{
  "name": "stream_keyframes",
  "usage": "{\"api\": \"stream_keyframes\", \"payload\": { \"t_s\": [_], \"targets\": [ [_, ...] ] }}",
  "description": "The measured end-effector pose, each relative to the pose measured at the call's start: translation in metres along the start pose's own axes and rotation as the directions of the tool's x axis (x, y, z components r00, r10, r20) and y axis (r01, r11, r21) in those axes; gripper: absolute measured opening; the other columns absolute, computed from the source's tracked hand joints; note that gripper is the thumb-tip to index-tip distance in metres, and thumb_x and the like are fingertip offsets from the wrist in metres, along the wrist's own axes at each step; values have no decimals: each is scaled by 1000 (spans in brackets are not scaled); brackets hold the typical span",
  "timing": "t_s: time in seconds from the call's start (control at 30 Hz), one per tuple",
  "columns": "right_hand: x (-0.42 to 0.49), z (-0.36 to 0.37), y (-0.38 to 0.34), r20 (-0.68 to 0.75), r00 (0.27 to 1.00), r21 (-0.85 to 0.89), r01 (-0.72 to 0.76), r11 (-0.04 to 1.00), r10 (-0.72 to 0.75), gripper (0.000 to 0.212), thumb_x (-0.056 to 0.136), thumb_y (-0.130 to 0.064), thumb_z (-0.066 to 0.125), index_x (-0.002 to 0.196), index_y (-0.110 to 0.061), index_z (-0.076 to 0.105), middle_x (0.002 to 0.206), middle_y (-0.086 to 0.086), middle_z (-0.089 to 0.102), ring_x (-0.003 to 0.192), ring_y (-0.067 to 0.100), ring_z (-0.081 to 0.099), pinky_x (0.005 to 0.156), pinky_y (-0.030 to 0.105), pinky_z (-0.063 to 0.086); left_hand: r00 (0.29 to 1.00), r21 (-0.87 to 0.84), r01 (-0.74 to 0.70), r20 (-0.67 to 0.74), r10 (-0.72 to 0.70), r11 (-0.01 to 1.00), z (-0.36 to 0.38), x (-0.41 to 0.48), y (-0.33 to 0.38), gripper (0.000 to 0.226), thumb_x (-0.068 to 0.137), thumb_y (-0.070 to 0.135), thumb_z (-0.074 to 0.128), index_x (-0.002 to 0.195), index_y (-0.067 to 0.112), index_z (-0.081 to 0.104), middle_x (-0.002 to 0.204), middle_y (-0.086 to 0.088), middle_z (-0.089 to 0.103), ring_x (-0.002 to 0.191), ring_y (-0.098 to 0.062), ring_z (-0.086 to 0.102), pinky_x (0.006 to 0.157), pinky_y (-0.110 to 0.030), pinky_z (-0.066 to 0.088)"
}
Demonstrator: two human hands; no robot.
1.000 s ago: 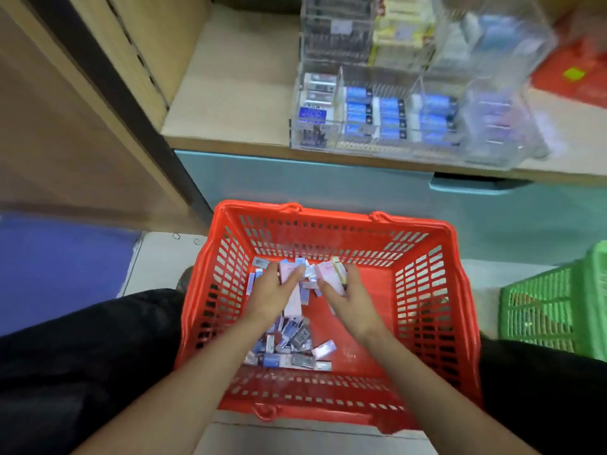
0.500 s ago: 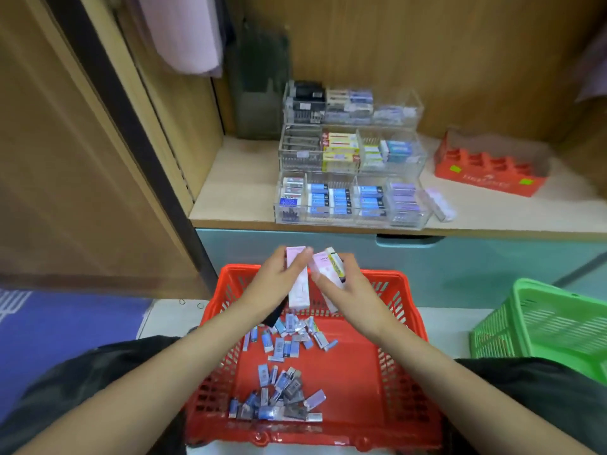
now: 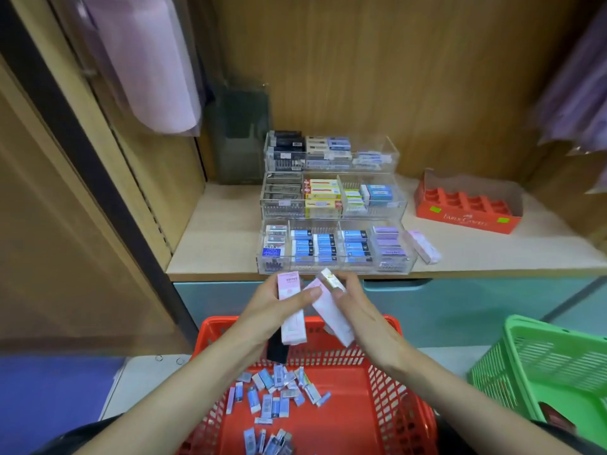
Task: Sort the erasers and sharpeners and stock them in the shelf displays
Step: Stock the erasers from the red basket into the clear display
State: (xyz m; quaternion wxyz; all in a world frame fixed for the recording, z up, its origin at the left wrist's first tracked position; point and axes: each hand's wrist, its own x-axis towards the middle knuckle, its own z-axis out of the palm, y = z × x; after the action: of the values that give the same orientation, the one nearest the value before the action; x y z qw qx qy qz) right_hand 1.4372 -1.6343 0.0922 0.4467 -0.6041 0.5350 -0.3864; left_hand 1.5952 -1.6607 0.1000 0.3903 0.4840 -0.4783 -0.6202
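My left hand (image 3: pixel 279 305) grips a long pink-white eraser box (image 3: pixel 291 320) held upright above the red basket (image 3: pixel 391 405). My right hand (image 3: pixel 358 307) holds a second pink box (image 3: pixel 331 315) with a smaller white packet (image 3: pixel 331 278) on top of it. Both hands are just below the front of the clear tiered display (image 3: pixel 331 224) on the shelf (image 3: pixel 213 244). Several small wrapped erasers (image 3: pixel 279 392) lie loose on the basket floor. Another pink box (image 3: pixel 422 246) lies on the shelf right of the display.
A red cardboard tray (image 3: pixel 466 208) stands on the shelf at the right. A green basket (image 3: pixel 542 366) sits on the floor to the right. A dark clear holder (image 3: pixel 241 136) stands behind the display. Pale garments hang at upper left and right.
Both hands rose out of the red basket with the pink boxes, up toward the shelf edge. My view tilted up, so the whole display and shelf back show.
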Motion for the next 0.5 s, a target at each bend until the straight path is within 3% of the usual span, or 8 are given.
{"api": "stream_keyframes", "payload": {
  "t_s": [0.1,0.27,0.5],
  "targets": [
    [5,-9,-4,-51,997,54,64,996,-61,13,99,-33,39,111,-32,44,100,-25,55,93,-10,51,83,8,38,999,25,-43,-30,44,999,4,11,8,28,80,19,72,101,7,59,90,-3,65,78,-9,58,66,-18,44],
    [14,-36,-6,-255,965,34,76,997,-65,28,88,-2,60,105,-20,46,93,-7,56,72,-6,50,70,7,38,993,5,-61,-101,61,998,5,30,16,37,80,20,72,106,-3,57,85,-6,60,76,-13,53,62,-21,39],
    [15,-49,-4,-390,920,84,66,994,-28,15,84,-11,67,90,-17,55,73,-13,64,69,2,55,66,19,40,995,36,-25,-98,28,999,12,39,22,22,79,19,74,90,11,57,80,-1,65,71,-11,57,61,-21,41]
  ]
}}
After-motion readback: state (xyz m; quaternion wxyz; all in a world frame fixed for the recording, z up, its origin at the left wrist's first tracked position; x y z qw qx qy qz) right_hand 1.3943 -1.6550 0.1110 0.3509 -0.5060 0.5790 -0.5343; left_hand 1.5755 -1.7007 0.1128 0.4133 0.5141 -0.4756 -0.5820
